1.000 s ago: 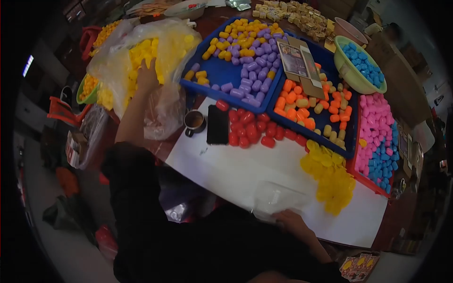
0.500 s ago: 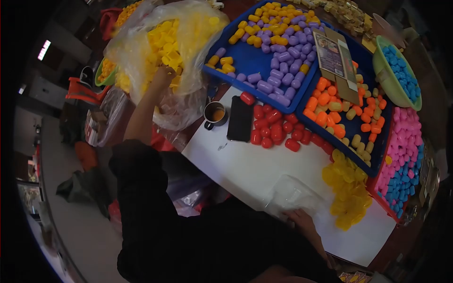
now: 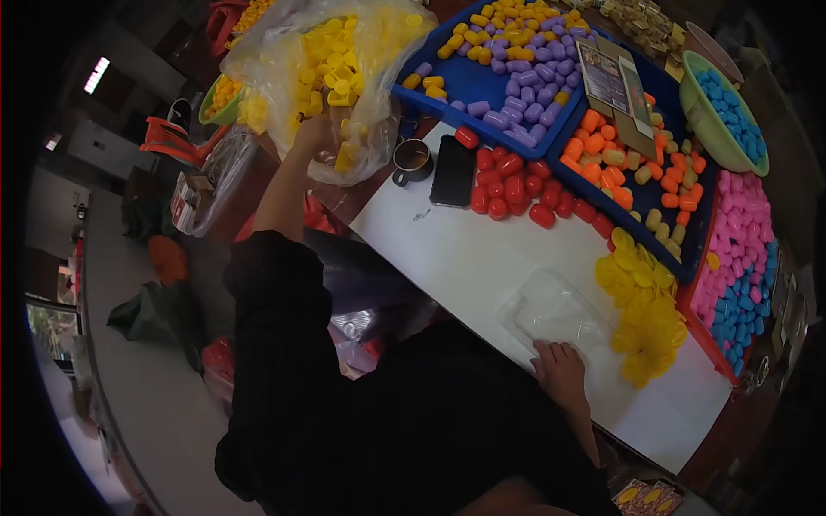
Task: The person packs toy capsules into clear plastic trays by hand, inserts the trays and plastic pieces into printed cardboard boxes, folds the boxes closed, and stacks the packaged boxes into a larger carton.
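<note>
Have left hand (image 3: 315, 134) stretched out into the lower mouth of a clear plastic bag (image 3: 272, 39), in among loose yellow pieces (image 3: 334, 58); can't see fingers well enough to tell how far open, or whether closed on a piece. Have right hand (image 3: 563, 373) palm down at near edge of a clear plastic tray (image 3: 555, 308), fingers loosely bent, tips at the edge; can't tell if pinching it or only resting. Find that tray lying on a white board (image 3: 465, 254), just left of a heap of thin yellow discs (image 3: 651, 331). Find bag past the board's left edge, next to a blue tray (image 3: 471, 121) of purple and amber capsules. See red capsules (image 3: 516, 187) loose on the board in front, then dark phone (image 3: 453, 172), then cup (image 3: 413, 160) toward the bag. See orange and tan capsules in second blue tray (image 3: 621, 225), with cardboard (image 3: 618, 93) across its far left part. Note red tray (image 3: 707, 342) at right, holding pink and blue pieces, and green bowl (image 3: 716, 142) of blue ones beyond.
</note>
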Demonstrator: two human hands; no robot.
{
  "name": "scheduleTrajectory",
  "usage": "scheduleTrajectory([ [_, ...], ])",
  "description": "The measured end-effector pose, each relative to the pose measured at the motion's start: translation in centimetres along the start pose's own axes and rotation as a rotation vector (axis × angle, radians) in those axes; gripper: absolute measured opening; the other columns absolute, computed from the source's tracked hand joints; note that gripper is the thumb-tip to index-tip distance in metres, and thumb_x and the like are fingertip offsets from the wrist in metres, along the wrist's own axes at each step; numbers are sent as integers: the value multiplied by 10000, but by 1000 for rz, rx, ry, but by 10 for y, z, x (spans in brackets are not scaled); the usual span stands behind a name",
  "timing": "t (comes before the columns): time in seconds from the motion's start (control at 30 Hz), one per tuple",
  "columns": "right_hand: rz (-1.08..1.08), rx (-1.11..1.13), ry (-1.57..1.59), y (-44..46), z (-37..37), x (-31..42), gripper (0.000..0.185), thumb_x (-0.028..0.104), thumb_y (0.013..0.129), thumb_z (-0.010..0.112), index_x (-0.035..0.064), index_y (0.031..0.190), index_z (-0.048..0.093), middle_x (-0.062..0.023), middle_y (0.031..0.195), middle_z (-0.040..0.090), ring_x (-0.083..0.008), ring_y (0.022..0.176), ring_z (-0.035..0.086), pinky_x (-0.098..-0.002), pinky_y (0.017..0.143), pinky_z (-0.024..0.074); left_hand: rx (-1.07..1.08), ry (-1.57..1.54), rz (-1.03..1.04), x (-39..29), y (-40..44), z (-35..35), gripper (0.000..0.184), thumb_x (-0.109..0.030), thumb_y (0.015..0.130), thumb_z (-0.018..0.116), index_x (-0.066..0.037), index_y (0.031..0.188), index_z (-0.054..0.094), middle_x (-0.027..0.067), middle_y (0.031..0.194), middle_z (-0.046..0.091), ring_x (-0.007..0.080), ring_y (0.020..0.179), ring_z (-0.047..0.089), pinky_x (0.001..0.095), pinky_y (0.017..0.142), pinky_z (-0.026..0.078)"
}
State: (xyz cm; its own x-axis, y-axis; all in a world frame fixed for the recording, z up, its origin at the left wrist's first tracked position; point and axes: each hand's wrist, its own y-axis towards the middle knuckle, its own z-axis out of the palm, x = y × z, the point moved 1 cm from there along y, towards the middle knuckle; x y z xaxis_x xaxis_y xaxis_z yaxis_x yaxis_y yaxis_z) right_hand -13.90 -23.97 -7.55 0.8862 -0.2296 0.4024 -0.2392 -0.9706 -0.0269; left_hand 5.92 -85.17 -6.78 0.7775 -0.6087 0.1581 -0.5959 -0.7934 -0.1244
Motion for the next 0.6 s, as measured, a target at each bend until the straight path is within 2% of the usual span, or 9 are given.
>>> scheduleTrajectory([
  [0.03,0,-50,-22,-3,2,0,292,151,746,634,80,1024,579,-60,856,573,-232,858,537,-358,763,438,-3,7,9,3,-1,1,430,-258,767,605,-73,1146,519,238,1070,560,386,935,570,412,799,473],
  [0.1,10,-103,-54,-7,5,0,277,140,749,614,77,1018,584,-53,846,575,-227,853,538,-357,756,438,-530,-170,-241,2,-18,-7,534,-326,752,600,-86,1207,459,249,1015,578,422,917,568,449,790,472],
  [0.17,106,-169,-69,-14,12,6,265,129,752,595,75,1012,589,-47,836,577,-222,849,538,-357,750,439,-414,-29,-226,12,-10,0,509,-352,753,586,-92,1178,483,264,1045,567,428,961,557,469,813,461],
  [0.23,62,-194,-96,-15,14,8,264,118,745,558,74,1003,598,-40,827,578,-213,849,540,-347,749,445,-192,15,34,21,5,13,585,-361,750,593,-131,1262,431,262,1127,531,405,1014,542,473,844,446],
  [0.3,46,-274,-120,-13,15,16,281,125,728,549,75,1001,593,-32,834,576,-203,864,541,-336,757,450,-123,-30,186,20,13,26,792,-380,754,589,-216,1412,180,221,1132,564,395,955,579,476,799,467],
  [0.33,120,-274,-121,-14,16,19,281,125,728,549,75,1001,593,-32,834,576,-203,864,541,-336,757,450,28,264,123,12,16,17,819,-376,780,567,-213,1422,85,228,1073,591,398,878,604,483,755,478],
  [0.43,62,-281,-87,-6,18,20,270,123,732,544,73,994,589,-30,854,575,-200,880,540,-328,770,450,-106,249,223,19,26,25,768,-389,811,527,-178,1416,103,232,986,620,397,819,617,499,702,481],
  [0.5,18,-259,-84,-2,22,20,265,115,736,545,73,995,582,-32,872,572,-202,884,539,-327,769,450,-75,657,470,30,27,29,687,-389,828,506,-107,1383,216,234,905,633,393,796,618,484,672,485],
  [0.6,-6,-245,-60,5,17,18,272,103,736,546,71,1004,576,-35,882,573,-203,885,539,-324,769,449,-187,669,238,32,8,13,575,-376,821,529,-25,1260,405,209,877,640,391,772,616,487,666,478],
])
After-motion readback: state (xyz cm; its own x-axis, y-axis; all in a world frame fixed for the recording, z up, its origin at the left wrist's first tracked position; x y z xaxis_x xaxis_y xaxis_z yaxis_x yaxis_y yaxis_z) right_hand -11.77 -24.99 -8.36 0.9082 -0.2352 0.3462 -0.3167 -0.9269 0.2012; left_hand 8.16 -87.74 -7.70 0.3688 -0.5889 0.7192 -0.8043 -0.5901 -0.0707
